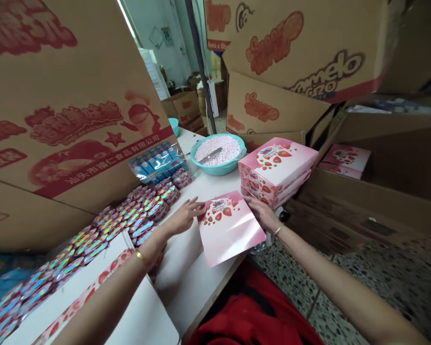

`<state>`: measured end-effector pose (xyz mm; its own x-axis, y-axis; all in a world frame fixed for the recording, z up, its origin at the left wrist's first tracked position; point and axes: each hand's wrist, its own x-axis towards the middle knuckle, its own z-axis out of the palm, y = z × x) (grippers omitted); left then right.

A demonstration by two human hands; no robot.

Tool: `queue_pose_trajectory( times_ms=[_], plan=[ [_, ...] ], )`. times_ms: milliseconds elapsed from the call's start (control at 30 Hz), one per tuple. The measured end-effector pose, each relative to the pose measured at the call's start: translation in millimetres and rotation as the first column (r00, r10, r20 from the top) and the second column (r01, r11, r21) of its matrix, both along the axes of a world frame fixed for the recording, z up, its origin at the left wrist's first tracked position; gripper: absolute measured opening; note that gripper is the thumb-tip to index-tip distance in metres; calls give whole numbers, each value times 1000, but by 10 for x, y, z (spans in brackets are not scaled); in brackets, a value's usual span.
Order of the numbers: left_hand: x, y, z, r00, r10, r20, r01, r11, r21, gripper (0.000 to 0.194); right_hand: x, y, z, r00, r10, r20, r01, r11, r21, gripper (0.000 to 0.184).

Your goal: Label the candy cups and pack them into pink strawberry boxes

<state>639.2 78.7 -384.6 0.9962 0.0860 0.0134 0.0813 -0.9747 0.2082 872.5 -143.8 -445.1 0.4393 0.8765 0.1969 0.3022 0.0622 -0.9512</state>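
Observation:
A flat pink strawberry-printed carton (228, 226) lies on the white table (187, 282) in front of me. My left hand (185, 215) rests on its left edge with fingers stretched out. My right hand (261, 211) grips its far right edge, fingers curled over the card. Just behind stands a stack of finished pink strawberry boxes (276, 168). Rows of shiny holographic candy packets (129, 218) run along the table's left side.
A teal bowl (218, 152) of pink-white candy with a scoop sits at the back. Blue packets in a clear bag (157, 162) lie beside it. Large printed cardboard cartons (57, 110) wall both sides. More pink boxes (345, 160) sit in a carton at right. White card sheets (136, 316) lie near me.

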Motion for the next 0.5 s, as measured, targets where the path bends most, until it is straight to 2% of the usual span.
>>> queue_pose_trajectory(
  times_ms=[67,133,167,233,300,367,433,500],
  plan=[
    [114,-113,24,1000,-11,-18,11,1000,-11,38,3,-73,73,1000,-26,0,26,1000,-7,64],
    [188,-276,-16,999,31,-15,-31,1000,1,34,-42,-165,136,979,46,200,-39,999,-38,76],
    [203,-361,-50,998,62,-6,-62,998,26,40,-75,-208,154,931,119,345,-98,992,-77,86],
    [201,-526,-124,994,109,13,-110,989,95,58,-144,-261,159,764,265,588,-187,964,-190,97],
    [194,-691,-193,992,128,10,-128,978,165,76,-194,-259,130,626,280,728,-155,959,-236,89],
    [218,-866,-253,992,126,-7,-122,968,220,96,-212,-216,89,556,226,800,-103,974,-203,79],
    [272,-1033,-300,989,149,3,-144,953,267,104,-205,-179,50,542,182,820,-98,983,-154,77],
    [324,-1146,-312,978,204,33,-205,933,295,95,-192,-196,6,584,145,799,-116,989,-95,82]
  ],
)
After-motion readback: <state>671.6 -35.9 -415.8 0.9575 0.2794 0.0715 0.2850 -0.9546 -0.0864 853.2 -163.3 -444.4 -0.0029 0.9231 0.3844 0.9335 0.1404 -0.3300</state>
